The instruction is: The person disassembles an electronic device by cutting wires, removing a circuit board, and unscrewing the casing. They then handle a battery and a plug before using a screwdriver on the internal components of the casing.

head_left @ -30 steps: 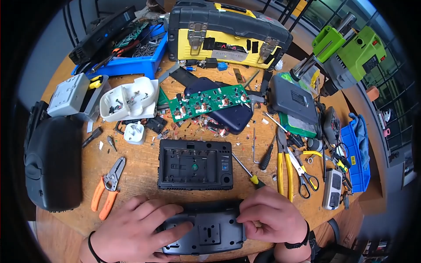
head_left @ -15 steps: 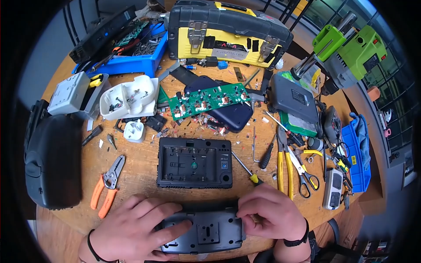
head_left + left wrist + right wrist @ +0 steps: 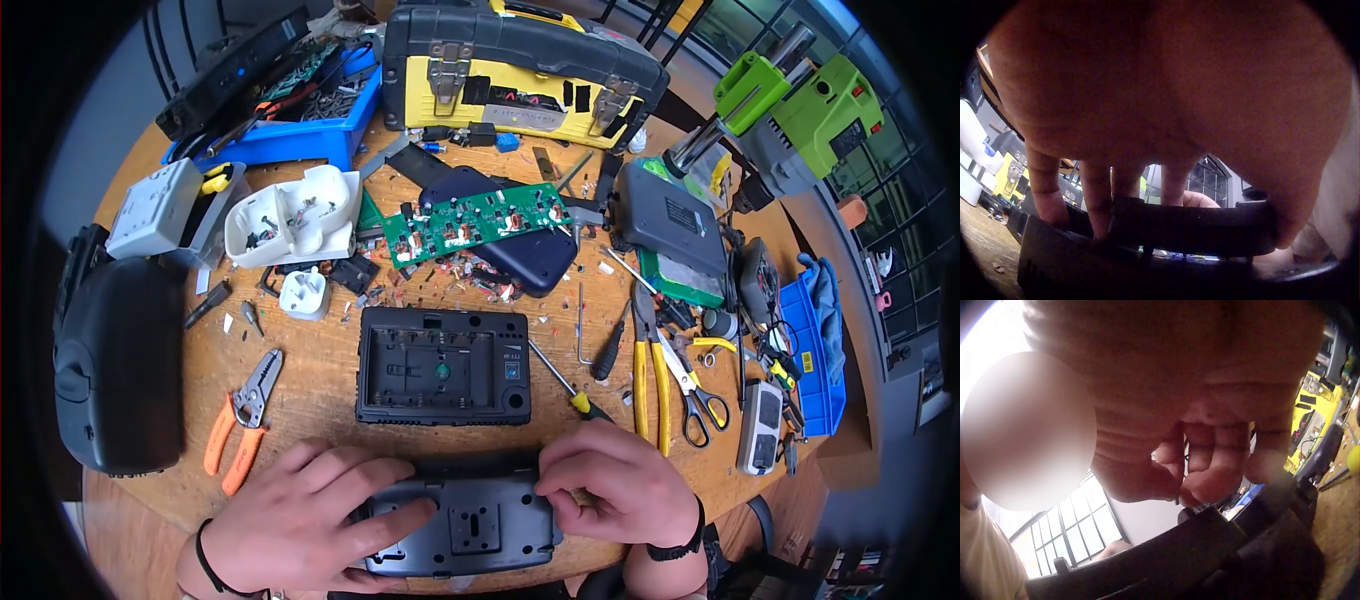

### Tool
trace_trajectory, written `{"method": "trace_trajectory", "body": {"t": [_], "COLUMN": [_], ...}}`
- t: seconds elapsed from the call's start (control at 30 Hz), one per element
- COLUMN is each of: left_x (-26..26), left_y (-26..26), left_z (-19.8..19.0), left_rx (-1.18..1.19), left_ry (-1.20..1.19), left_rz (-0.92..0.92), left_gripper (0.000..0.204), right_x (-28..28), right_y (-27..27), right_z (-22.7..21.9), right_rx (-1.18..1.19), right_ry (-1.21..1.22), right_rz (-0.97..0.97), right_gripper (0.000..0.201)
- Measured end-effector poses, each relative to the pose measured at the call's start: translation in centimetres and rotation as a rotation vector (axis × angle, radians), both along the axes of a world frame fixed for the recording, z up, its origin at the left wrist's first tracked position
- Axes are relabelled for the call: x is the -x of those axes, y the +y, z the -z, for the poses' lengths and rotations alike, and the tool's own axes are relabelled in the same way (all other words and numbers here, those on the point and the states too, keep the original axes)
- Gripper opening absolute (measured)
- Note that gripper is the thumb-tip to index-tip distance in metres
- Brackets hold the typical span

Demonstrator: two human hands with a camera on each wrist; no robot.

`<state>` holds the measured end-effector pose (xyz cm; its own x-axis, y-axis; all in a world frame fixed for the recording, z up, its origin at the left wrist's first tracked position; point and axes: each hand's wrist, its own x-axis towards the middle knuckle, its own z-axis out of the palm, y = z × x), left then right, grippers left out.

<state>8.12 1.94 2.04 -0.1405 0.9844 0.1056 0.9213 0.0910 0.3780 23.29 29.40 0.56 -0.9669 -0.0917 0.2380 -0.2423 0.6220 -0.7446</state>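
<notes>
A black casing piece (image 3: 476,516) with holes and a raised central plate lies face up at the table's near edge. My left hand (image 3: 300,515) grips its left part, fingers spread over the top; in the left wrist view the thumb is at the near edge of the dark casing (image 3: 1191,230). At its upper right corner is my right hand (image 3: 625,490), fingers curled and thumb against forefinger. In the right wrist view a tiny dark tip (image 3: 1177,501) pokes out of this pinch; what it belongs to is hidden. Beyond lies a black battery housing (image 3: 442,414).
Orange-handled strippers (image 3: 236,430) lie left, beside a black case (image 3: 122,370). A screwdriver (image 3: 580,400), yellow-handled pliers (image 3: 650,380) and scissors (image 3: 695,400) are right. Behind stand a green circuit board (image 3: 480,224), white tray (image 3: 292,225) and yellow-black toolbox (image 3: 535,80).
The head view has shifted slightly, so the table's objects appear a little higher. Both hands keep nearly the same hold and place at the casing piece.
</notes>
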Motion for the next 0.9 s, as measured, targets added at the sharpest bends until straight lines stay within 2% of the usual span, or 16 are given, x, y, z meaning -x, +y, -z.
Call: {"method": "trace_trajectory", "body": {"t": [0.47, 0.63, 0.9], "left_x": [-0.03, -0.02, -0.05], "left_y": [0.02, 0.00, 0.07], "left_z": [0.03, -0.02, 0.02], "left_rx": [-0.018, -0.007, 0.000], "left_ry": [0.006, 0.025, 0.014], "left_rz": [-0.001, 0.003, 0.000], "left_gripper": [0.061, 0.061, 0.060], "right_x": [0.13, -0.13, 0.11], "right_y": [-0.13, -0.04, 0.10], "right_z": [-0.19, -0.27, -0.04], "right_rx": [-0.025, 0.102, 0.061], "right_ry": [0.045, 0.010, 0.070], "right_rz": [0.003, -0.032, -0.063], "right_gripper": [0.020, 0.020, 0.021]}}
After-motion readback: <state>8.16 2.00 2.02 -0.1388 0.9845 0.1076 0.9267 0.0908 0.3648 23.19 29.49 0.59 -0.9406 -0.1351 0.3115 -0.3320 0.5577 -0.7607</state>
